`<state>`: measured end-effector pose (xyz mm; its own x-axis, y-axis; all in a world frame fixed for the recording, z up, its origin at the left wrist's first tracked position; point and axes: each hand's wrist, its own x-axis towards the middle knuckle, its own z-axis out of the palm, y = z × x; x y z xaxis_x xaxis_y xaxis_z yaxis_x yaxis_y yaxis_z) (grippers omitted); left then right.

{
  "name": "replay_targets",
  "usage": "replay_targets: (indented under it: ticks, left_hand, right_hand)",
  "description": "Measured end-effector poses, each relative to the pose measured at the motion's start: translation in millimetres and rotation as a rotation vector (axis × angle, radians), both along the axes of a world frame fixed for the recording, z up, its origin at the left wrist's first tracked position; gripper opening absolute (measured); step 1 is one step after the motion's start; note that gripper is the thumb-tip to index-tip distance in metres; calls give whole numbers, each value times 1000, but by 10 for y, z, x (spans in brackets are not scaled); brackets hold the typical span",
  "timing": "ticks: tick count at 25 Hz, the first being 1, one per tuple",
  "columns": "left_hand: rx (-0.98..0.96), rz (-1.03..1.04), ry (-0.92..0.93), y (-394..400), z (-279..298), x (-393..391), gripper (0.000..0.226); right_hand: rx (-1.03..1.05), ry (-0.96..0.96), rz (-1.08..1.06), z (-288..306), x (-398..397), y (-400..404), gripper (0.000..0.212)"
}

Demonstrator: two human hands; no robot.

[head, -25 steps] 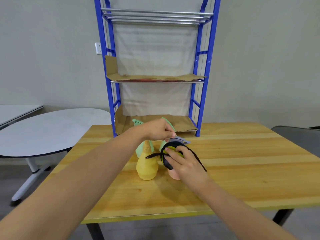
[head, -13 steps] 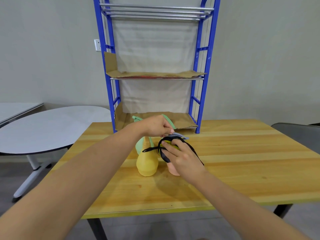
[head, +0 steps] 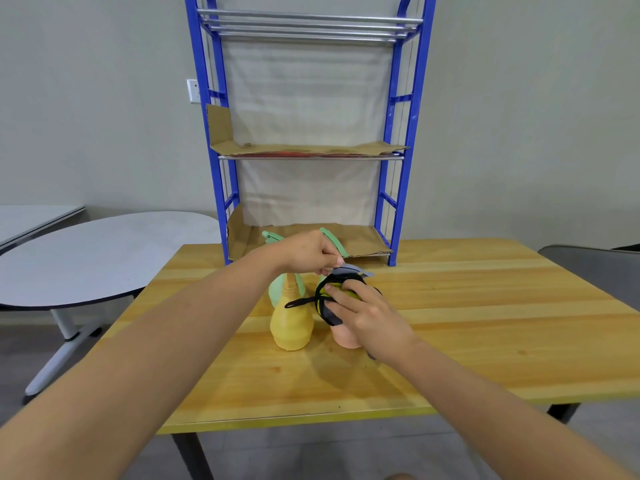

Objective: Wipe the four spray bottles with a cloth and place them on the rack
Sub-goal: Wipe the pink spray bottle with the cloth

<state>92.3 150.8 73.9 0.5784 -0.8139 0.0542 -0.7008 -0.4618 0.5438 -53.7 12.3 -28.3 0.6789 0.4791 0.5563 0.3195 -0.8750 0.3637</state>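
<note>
Pink plastic spray bottle (head: 346,337) upright on wooden tabletop (head: 485,323), near centre. Right hand (head: 367,313) presses black-and-yellow cloth (head: 329,299) against its upper part, fingers curled over. Left hand (head: 308,251) pinches grey spray head (head: 353,270). Yellow pear-shaped bottle (head: 291,327) just left; two green bottles (head: 277,292) behind. Blue metal rack (head: 391,140) at far edge, cardboard-lined shelves (head: 304,148) bare.

pink bottle (head: 346,336) mostly hidden, green bottles (head: 277,292) partly covered

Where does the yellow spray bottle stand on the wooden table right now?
In the head view the yellow spray bottle stands upright near the wooden table's middle, just left of the pink bottle and in front of a green bottle.
</note>
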Motion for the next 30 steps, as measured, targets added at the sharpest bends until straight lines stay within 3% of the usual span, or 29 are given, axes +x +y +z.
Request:
replay_targets:
  ticks: [2, 8, 12, 17, 22, 25, 30]
  left_hand:
    - [-20, -7, 10, 0, -17, -13, 31]
    - [-7, -3, -17, -32, -10, -18, 31]
    - [-28, -10, 15, -29, -14, -14, 29]
    - [21, -6, -32, -54, -17, 16, 30]
    - [1, -5, -25, -32, -27, 4, 30]
    - [4, -8, -25, -36, -26, 4, 27]
    - [-1, -24, -18, -14, -34, 2, 30]
  right_hand:
    - [-33, 48, -28, 84, -78, -52, 65]
    - [-62, -61, 109, -152, -89, 38, 28]
    - [44, -64, -44, -156, 23, 98, 46]
    - [72, 8, -16, -224, 124, 270, 35]
    - [128, -108, -24, -89, 70, 66, 33]
    - [86, -70, -2, -181, 124, 142, 29]
    - [164, -8, 40, -147, -28, 72, 45]
